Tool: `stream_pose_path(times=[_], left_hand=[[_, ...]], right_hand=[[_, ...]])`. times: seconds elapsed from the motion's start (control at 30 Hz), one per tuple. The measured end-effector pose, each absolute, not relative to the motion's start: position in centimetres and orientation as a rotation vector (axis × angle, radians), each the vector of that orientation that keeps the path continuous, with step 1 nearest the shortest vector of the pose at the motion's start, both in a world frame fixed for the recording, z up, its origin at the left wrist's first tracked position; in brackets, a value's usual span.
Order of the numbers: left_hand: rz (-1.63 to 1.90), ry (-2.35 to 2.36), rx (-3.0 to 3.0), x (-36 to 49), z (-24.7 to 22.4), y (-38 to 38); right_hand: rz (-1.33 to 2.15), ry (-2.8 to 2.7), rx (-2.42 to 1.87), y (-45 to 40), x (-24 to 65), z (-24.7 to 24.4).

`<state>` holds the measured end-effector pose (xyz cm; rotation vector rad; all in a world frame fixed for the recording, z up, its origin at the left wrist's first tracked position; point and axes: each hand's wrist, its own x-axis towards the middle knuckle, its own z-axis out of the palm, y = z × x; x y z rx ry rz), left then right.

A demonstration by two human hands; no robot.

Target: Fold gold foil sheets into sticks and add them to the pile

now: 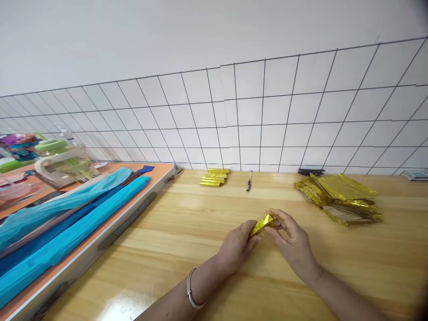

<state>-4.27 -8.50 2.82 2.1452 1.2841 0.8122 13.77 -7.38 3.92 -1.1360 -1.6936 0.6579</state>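
Between both hands, above the wooden table [160, 249], is a narrow roll of shiny gold foil paper [262, 224]. My left hand [236, 245] is closed around its lower left end, with a bangle on that wrist. Fingers and thumb of my right hand [294, 245] pinch the upper right end. Farther back lie several similar gold foil rolls [214, 177] in a small row. A stack of gold foil sheets [344, 189], loosely spread, rests to the right of my right hand.
A pen [249, 181] lies near the tiled wall [250, 116]. A black object [310, 171] sits behind the foil stack. On the left, a raised orange-topped surface [163, 171] carries rolls of blue paper [100, 218] and a green-lidded container [51, 145].
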Motion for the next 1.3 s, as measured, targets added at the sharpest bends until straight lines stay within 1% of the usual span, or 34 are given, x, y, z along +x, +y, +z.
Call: stream_pose_path(times=[0.23,0.4,0.67,0.93,1.3], left_hand=[[1.0,1.223,1.976,-3.7,2.0,-8.9],[1.0,1.245,1.952,-3.6,1.9,-9.0],[0.985,1.331,1.951,-3.5,1.8,-8.9],[0.953,1.356,1.99,-3.6,1.6,-8.9],[1.007,1.334,1.996,-3.6,1.8,-9.1]], right_hand=[[0.733,-1.639,-1.118,-8.0,13.4,4.7],[0.812,-1.598,-1.089,-8.2,13.4,4.7],[0.88,-1.503,-1.193,-8.3,13.2,5.1],[0.985,-1.41,-1.171,-7.6,13.2,4.4],[1.095,-1.351,-1.083,-7.4,13.4,4.6]])
